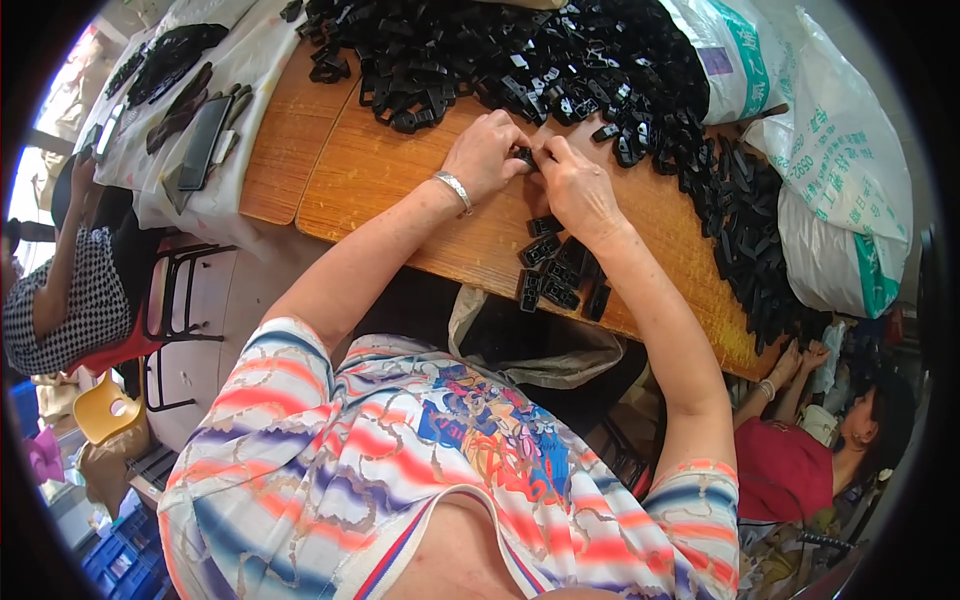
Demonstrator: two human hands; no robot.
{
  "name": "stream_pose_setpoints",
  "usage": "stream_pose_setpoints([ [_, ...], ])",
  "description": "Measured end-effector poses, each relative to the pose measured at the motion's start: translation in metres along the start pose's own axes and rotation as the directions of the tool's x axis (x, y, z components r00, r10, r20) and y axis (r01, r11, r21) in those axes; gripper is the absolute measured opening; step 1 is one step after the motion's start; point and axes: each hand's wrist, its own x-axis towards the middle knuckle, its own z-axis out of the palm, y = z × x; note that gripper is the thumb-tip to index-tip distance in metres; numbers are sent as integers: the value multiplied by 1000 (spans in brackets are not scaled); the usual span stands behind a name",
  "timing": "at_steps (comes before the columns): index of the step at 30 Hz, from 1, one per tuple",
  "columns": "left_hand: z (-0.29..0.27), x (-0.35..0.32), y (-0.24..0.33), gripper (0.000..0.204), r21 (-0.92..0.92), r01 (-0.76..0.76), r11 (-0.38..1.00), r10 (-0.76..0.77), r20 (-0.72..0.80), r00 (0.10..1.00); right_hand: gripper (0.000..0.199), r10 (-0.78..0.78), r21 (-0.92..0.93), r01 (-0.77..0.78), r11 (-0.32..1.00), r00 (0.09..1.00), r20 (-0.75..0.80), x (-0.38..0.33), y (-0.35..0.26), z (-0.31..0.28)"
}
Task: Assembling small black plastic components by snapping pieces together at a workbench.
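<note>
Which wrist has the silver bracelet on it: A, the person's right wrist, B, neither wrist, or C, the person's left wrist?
C: the silver bracelet circles the wrist just behind the left hand, while the wrist behind the right hand is bare.

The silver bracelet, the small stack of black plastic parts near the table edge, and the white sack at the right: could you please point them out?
silver bracelet point(455, 190), head view, on the band across the left wrist.
stack of black plastic parts point(558, 272), head view, middle of the stack.
white sack point(840, 170), head view, on its bulging side.
</note>
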Motion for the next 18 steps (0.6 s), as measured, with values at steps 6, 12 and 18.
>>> stream_pose_setpoints([
  [6, -21, 5, -4, 22, -206, 17, 978, 53, 329, 943, 16, 152, 86, -165, 983, 978, 145, -6, 0, -21],
  [12, -50, 25, -30, 22, 513, -246, 822, 325, -69, 943, 18, 259, 7, -259, 966, 965, 27, -20, 39, -36],
  [18, -43, 40, -40, 10, 605, -314, 732, 400, -8, 917, 18, 234, -328, -244, 913, 970, -70, 3, 77, -24],
])
